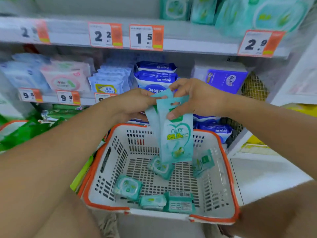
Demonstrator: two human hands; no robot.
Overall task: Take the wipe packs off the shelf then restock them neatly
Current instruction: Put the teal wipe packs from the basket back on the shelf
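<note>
Shop shelf (188, 34) behind, white basket (96, 170) below. Left hand (132, 103), right hand (193, 98) both pinch tops of hanging teal wipe packs (175, 134); five small packs (127, 187) in basket.

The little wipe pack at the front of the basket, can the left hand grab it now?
Probably not yet. The left hand is busy holding the long teal packs with the right hand. Nothing covers the small pack.

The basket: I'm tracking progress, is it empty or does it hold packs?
Not empty. The basket holds five small teal packs loose on its floor; both hands hold long packs above it.
</note>
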